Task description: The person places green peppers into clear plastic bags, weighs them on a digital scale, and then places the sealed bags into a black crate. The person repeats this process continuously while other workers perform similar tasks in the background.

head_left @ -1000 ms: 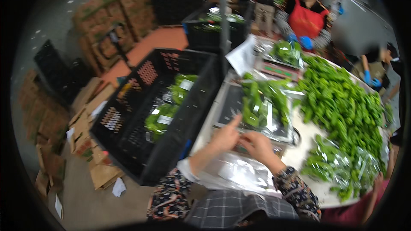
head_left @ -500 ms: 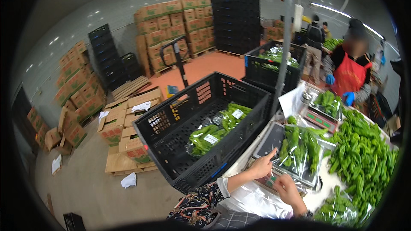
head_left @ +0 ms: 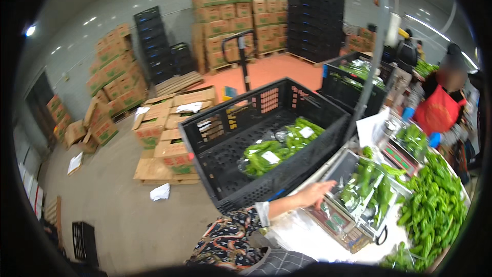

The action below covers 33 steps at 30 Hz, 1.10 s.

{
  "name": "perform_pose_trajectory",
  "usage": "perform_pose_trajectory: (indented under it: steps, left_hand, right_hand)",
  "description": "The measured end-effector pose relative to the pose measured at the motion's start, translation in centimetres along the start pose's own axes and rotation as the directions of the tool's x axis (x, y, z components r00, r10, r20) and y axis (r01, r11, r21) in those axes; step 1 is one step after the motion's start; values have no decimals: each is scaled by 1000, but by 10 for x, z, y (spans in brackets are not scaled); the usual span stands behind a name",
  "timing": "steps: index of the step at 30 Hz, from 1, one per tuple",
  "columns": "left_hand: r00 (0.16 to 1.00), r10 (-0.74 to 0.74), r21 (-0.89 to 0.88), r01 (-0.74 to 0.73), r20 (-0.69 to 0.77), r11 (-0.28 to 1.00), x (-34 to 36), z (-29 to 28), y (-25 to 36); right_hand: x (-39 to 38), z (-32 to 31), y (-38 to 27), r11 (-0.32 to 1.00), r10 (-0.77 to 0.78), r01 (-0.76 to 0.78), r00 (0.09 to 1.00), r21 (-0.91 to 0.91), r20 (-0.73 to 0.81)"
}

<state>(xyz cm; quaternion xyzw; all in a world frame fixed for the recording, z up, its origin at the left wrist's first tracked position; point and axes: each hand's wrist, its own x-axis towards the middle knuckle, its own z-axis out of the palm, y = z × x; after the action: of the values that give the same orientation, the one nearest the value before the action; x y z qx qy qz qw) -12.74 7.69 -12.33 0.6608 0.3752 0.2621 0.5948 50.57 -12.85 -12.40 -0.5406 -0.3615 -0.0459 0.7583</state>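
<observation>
As our left hand (head_left: 313,195) hovers at the near left of the scale (head_left: 338,221), we have the bag of green peppers (head_left: 363,190) lying on top.
Our fingers are apart and reach toward the bag, though we cannot tell whether they touch it. To our left stands a black crate (head_left: 303,172) with bagged peppers (head_left: 260,160) inside; to our right, loose peppers (head_left: 433,210) spread over the white table (head_left: 395,228).

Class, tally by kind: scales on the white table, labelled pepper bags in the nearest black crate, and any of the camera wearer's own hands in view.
Near scale and far scale: 2
Labelled pepper bags: 2
Left hand: 1
Total: 5
</observation>
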Motion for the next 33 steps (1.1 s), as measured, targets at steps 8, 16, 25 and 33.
perform_pose_trajectory:
  steps: [8, 16, 25, 33]
  left_hand:
    - [731, 643, 693, -586, 228, 421, 17, 23, 7]
    - [738, 672, 450, -619, 54, 644, 36, 29, -1]
    - [750, 657, 378, -588, -76, 715, 23, 22, -1]
    - [760, 638, 348, -568, -125, 746, 19, 17, 2]
  right_hand:
    - [-196, 192, -132, 599, -140, 751, 440, -278, 887]
    - [-184, 203, -156, 778, -126, 585, 503, -230, 855]
    - [-213, 234, -180, 613, 135, 767, 137, -192, 981]
    - [-221, 201, -151, 608, -38, 787, 167, -110, 985]
